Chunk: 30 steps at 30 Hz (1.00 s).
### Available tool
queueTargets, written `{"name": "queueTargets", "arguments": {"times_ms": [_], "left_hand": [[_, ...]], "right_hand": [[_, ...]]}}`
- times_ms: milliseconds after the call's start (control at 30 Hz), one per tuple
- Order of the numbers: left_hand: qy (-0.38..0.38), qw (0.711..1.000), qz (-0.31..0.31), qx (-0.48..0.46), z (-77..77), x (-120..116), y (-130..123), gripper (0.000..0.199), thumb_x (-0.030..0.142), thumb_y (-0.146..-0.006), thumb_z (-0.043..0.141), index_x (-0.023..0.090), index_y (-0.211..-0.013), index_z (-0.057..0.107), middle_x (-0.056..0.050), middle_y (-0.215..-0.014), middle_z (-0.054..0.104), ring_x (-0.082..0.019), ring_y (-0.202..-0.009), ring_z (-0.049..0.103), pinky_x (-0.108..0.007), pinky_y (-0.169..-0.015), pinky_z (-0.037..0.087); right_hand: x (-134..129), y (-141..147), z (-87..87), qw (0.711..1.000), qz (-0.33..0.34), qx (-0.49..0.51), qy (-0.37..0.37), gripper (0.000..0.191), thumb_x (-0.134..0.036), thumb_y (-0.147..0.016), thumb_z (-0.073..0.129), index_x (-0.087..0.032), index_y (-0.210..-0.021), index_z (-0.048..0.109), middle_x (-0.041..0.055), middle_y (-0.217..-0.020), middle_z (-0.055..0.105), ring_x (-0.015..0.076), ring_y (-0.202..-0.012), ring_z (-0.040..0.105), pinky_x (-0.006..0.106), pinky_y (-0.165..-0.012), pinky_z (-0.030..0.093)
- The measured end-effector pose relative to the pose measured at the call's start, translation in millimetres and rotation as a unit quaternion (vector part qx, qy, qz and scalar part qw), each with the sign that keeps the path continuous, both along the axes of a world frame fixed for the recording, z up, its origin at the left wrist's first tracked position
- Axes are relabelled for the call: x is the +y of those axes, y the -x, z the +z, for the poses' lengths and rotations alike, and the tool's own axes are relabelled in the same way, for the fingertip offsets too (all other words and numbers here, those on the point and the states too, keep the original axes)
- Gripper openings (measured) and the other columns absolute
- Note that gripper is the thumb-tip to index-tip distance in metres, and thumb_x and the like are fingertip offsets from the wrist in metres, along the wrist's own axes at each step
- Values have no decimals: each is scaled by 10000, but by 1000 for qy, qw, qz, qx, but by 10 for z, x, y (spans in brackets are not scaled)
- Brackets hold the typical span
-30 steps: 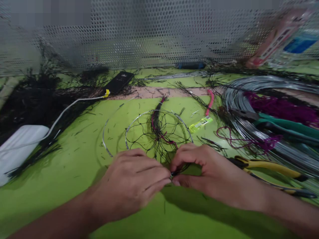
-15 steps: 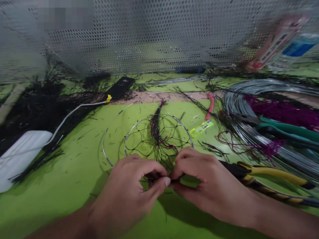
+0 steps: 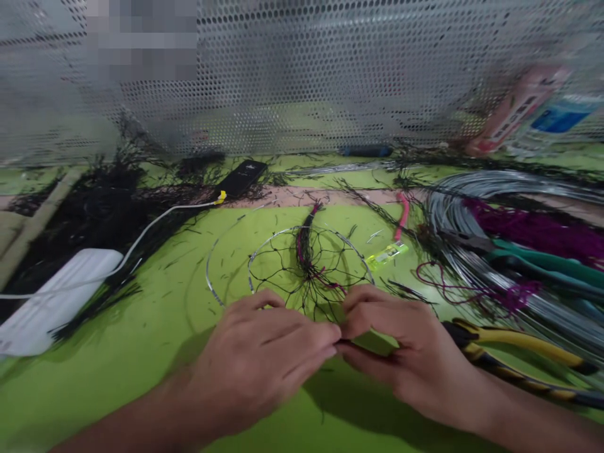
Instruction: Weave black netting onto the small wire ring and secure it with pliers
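Observation:
A round wire hoop (image 3: 264,243) strung with a black cord net (image 3: 306,272) lies before me on the green tabletop. A bundle of black and magenta strands stands out from its middle. My left hand (image 3: 271,352) pinches the near edge of the net, thumb and index finger closed. Opposite it, my right hand (image 3: 401,346) is also closed in a pinch on that edge, its fingertips meeting the left ones. Those fingertips cover the exact spot they grip. A loose curved wire (image 3: 207,270) arcs to the left of the hoop.
Yellow-black pliers (image 3: 528,340), a wire coil (image 3: 443,207), green-handled pliers (image 3: 542,255) and magenta cord (image 3: 538,223) lie right. A yellow lighter (image 3: 387,256) is beyond the hoop. Left are a white power bank (image 3: 61,299), cable, black phone (image 3: 243,178) and black netting (image 3: 104,201). Perforated metal (image 3: 302,75) stands behind.
The left fingers have straightened and pressed closer together against the right fingertips, narrowing the gap under the left hand. The whole view has shifted slightly; the tabletop items stay put.

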<state>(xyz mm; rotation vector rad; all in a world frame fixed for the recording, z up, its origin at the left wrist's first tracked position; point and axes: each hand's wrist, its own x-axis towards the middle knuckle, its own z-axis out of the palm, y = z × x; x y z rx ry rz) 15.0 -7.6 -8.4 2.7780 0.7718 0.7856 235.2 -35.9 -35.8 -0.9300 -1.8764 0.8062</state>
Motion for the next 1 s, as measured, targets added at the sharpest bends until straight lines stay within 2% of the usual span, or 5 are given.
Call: {"name": "queueTargets", "arguments": {"times_ms": [200,433,600,800,1000], "left_hand": [[-77,996,-37,31,-6,33,63,174,147,-993,604,181,-1163,628,41,-967,765,-96,-800,692,-289,-882,477],[145,988,22,58,31,23,18,58,238,-971,627,268,-972,677,66,-847,721,-163,-771,650,-353,-757,442],[236,970,36,56,42,13,23,92,207,-919,666,273,-856,680,82,-745,693,-164,-703,601,-360,-747,393],[163,981,10,104,54,8,-13,89,221,-930,623,257,-1010,614,48,-1032,695,-197,-1040,603,-402,-1004,298],[123,981,5,151,-6,30,-44,62,182,-944,571,237,-971,564,50,-836,640,-192,-806,581,-393,-868,325]], "right_hand": [[-43,-17,40,1000,0,7,16,146,-74,-892,651,-194,-845,582,-10,-824,617,120,-813,567,242,-687,459],[-33,18,-4,999,22,-10,-28,168,-38,-910,609,-187,-841,572,-2,-780,612,143,-819,518,291,-706,448],[-31,28,9,999,29,-13,-24,169,-37,-897,631,-183,-826,583,-13,-762,622,133,-800,521,278,-719,452],[-12,-11,60,997,2,-30,73,137,-69,-842,690,-195,-846,639,-30,-847,622,84,-801,593,204,-706,451],[5,-20,65,995,8,-43,88,123,-85,-840,673,-203,-864,647,-38,-856,637,76,-810,606,195,-720,456]]}}
